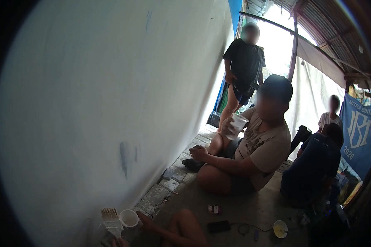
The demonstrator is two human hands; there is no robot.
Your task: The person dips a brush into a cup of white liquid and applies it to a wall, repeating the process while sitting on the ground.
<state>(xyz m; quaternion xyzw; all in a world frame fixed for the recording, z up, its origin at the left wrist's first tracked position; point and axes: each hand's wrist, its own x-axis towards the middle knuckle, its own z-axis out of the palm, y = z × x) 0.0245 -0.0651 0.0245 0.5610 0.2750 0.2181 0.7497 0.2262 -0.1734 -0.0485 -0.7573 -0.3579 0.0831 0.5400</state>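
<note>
At the bottom edge, my left hand [120, 243] is mostly cut off by the frame, its fingers closed around a wide paintbrush [111, 221] with pale bristles pointing up. Right beside it, my right hand [144, 221] grips a white plastic cup [129, 218] by its side. The cup's mouth faces me and its inside looks whitish; its contents cannot be made out. Both hands are close to the foot of the pale wall [90, 103], which bears several grey smudges.
A seated person [261, 144] in a cap holds a clear cup [237, 125]. Behind stands a person [245, 61] in black; others sit at right. On the floor lie a cigarette pack [213, 209], a dark phone-like object [219, 227], a cable and a bowl [280, 229]. Paving blocks [154, 199] line the wall.
</note>
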